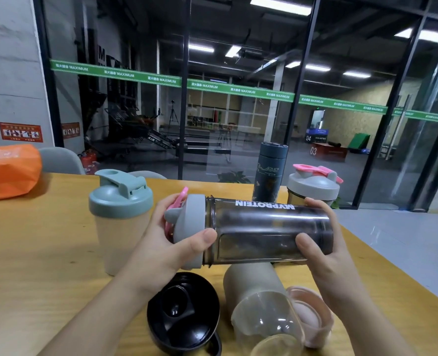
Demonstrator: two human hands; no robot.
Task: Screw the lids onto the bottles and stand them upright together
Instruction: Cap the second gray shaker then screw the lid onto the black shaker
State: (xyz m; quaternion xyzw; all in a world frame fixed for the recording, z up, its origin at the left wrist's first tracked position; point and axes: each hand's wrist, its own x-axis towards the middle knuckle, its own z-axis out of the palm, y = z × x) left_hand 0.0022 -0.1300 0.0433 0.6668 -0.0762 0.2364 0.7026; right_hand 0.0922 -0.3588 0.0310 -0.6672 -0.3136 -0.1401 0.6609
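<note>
1. The bench (pixel 46 253) carries the bottles: a capped beige bottle (pixel 120 222) stands upright at the left, a dark flask (pixel 270 173) and a capped bottle with a pink flip top (pixel 314 186) stand upright at the far right.
2. The dark bottle (pixel 266 232) is held in the air above the bench, lying level, its long axis running left to right, base to the right and mouth to the left.
3. Below it an open grey bottle (pixel 253 299) lies on its side, mouth toward the camera, with a pink lid (pixel 312 317) just beside it on the right and a black lid (pixel 184 312) just to its left.
4. The grey lid (pixel 189 229) sits on the dark bottle's mouth; whether it is screwed fully home I cannot tell.
5. The left hand (pixel 161 242) wraps the lid, thumb on its near rim, the grip closed round it, so this hand would do the turning.
6. The right hand (pixel 323 242) clasps the base end, thumb near, fingers over the far side, steadying the body.
7. My reading: tightening comes first, then the base swings down toward the standing group.
</note>
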